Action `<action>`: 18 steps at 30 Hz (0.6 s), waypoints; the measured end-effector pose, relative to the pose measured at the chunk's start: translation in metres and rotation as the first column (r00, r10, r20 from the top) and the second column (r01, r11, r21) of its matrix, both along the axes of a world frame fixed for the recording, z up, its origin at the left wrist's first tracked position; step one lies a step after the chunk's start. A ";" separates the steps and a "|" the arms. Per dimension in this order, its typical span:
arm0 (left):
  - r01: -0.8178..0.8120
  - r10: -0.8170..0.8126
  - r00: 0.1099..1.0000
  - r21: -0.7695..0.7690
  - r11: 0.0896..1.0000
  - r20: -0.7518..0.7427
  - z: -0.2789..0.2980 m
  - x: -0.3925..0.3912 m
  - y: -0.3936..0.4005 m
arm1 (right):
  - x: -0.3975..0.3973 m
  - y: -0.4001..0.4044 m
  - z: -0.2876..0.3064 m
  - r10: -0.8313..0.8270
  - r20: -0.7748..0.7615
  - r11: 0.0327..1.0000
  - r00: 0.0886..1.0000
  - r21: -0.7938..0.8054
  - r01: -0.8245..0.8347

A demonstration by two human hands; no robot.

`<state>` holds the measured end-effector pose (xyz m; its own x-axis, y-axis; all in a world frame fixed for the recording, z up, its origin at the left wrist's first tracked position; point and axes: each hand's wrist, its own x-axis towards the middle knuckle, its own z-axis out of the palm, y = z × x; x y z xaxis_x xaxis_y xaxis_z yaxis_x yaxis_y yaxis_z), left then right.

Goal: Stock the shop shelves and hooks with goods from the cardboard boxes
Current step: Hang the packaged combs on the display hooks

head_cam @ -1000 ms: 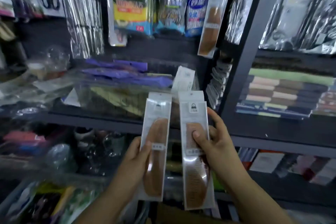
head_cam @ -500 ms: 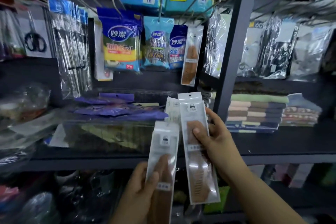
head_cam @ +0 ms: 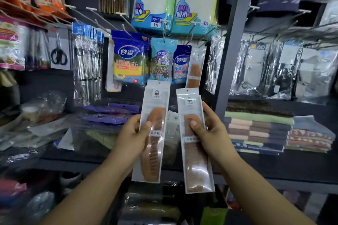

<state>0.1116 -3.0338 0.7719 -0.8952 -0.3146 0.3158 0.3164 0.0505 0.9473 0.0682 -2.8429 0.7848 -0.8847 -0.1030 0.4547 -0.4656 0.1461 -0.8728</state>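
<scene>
Looking through the head view: two packaged wooden combs are held up in front of the hook wall. The left comb pack [head_cam: 152,133] is gripped by the left hand [head_cam: 133,137], thumb on the front, fingers curled behind. The right comb pack [head_cam: 194,139] is pinched the same way by the right hand [head_cam: 210,133]. Both packs are upright, slightly tilted, apart from each other, near the middle of the scene.

A matching hung comb pack [head_cam: 194,67] is seen further back and up, on a hook [head_cam: 190,39] just left of the grey upright post [head_cam: 230,56]. That hook is judged the likely target.

Handling: packs are judged light. The comb inside is stiff, the clear sleeve glossy and probably slippery. The best hold is at mid-body over the comb, so the top hang hole is kept free for the hook. The header could be bent if forced.

Versus half a second ago: the left comb pack has been raised from low in the scene to level with the right one. The view has tilted upward, so more of the upper hooks and the cloth packs [head_cam: 175,0] are shown. Both grips are unchanged.
</scene>
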 end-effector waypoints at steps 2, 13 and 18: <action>-0.003 0.002 1.000 -0.027 1.000 -0.001 0.010 -0.006 -0.003 | -0.002 -0.004 0.006 -0.013 -0.008 1.000 1.000 -0.009 0.013; 0.100 -0.105 0.992 -0.065 0.993 -0.072 0.061 -0.073 -0.021 | -0.039 -0.035 0.056 -0.190 -0.101 0.981 0.977 -0.056 0.185; 0.163 -0.169 0.979 -0.057 0.985 -0.115 0.089 -0.099 -0.021 | -0.061 -0.043 0.093 -0.311 -0.138 0.947 0.940 -0.125 0.295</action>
<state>0.0125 -3.0552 0.8611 -0.8890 -0.1467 0.4337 0.4341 0.0314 0.9003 0.0072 -2.8858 0.8778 -0.7854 0.2125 0.5814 -0.5426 0.2157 -0.8118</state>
